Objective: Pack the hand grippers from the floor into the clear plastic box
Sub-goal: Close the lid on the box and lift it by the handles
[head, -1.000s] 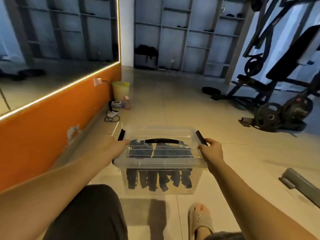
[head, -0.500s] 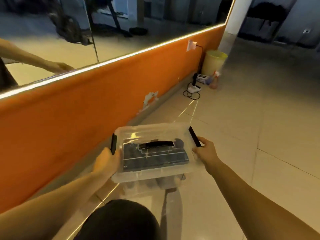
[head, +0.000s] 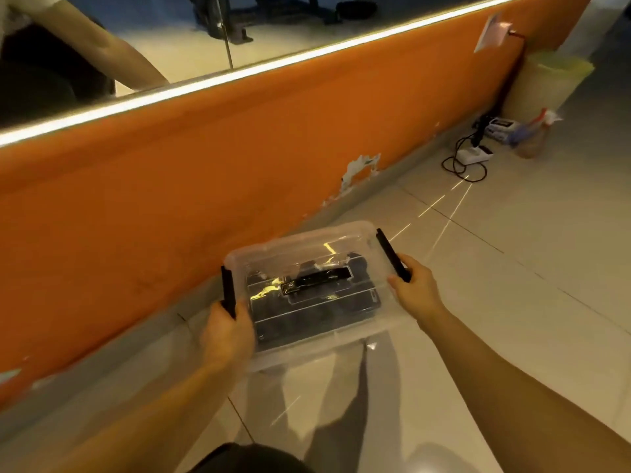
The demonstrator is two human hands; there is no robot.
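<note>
Box [head: 309,298] clasped at both short ends: left hand [head: 227,331] closed on near-left corner beside black latch [head: 228,291]; right hand [head: 415,290] closed on far-right end beside other latch [head: 392,256]. Held level just off tiled floor [head: 512,268], close beside base of orange wall [head: 170,186]. Lid [head: 341,240] on, black carry handle [head: 316,279] lying flat across centre. Dark grippers [head: 314,317] visible through clear plastic between hands; count not readable. Beyond right hand, well apart: power strip [head: 476,154] with coiled cable, spray bottle [head: 532,138], yellow bin [head: 553,81] against wall. Above left hand: lit strip [head: 239,75] under mirror [head: 136,35]. Below grip: dark-clad knee [head: 252,460].
</note>
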